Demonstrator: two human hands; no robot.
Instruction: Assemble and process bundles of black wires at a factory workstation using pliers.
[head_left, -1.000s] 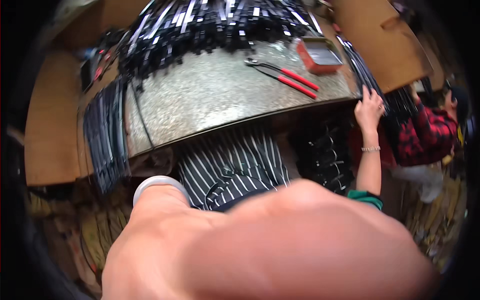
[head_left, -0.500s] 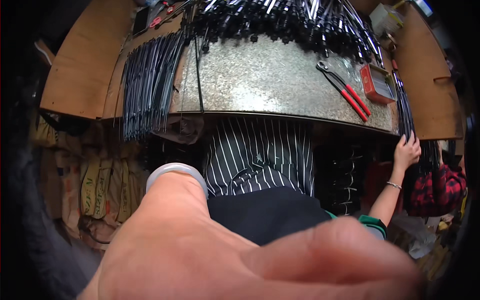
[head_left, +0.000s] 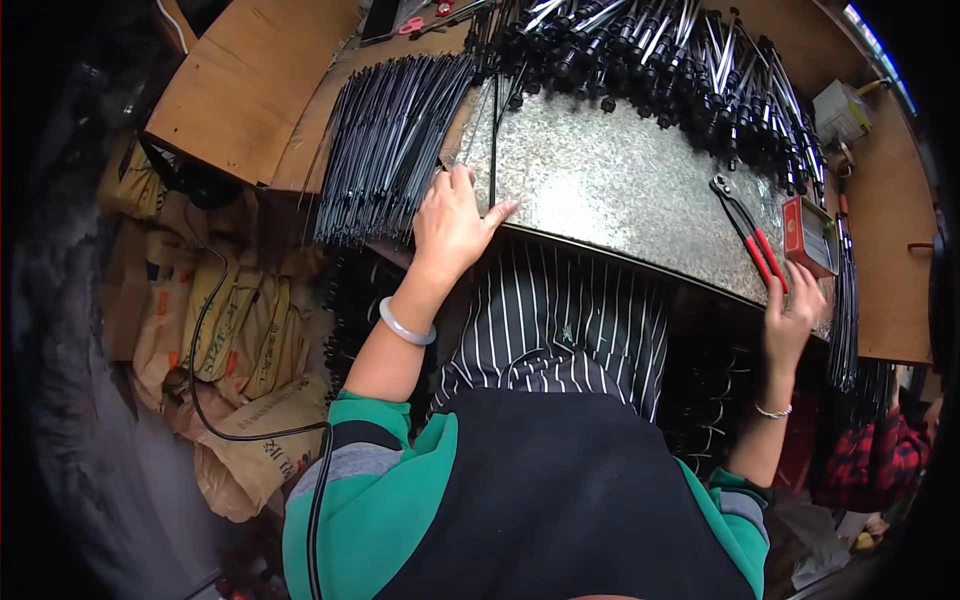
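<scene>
My left hand (head_left: pixel 452 225) rests at the front edge of the bench, beside a bundle of thin dark rods (head_left: pixel 390 140). Its thumb points away from the fingers and no object shows in it. At the bench's right front, my right hand (head_left: pixel 796 312) is slightly blurred, fingers apart, close to the red handles of the pliers (head_left: pixel 752 240). Whether it touches them I cannot tell. Just above that hand sits a small red open box (head_left: pixel 808 238). A single dark rod (head_left: pixel 494 140) lies on the bench near my left hand.
Black-and-silver rod-like parts (head_left: pixel 620 50) are heaped along the back of the speckled bench top (head_left: pixel 600 180). More dark rods (head_left: pixel 845 320) overhang the right edge. Pink scissors (head_left: pixel 411 25) lie back left. Wooden side panels (head_left: pixel 250 95) flank the bench; sacks (head_left: pixel 215 310) sit below left.
My left hand has moved from close before the camera to the bench edge. My right hand has left the rods at the far right and come beside the pliers. The view has shifted.
</scene>
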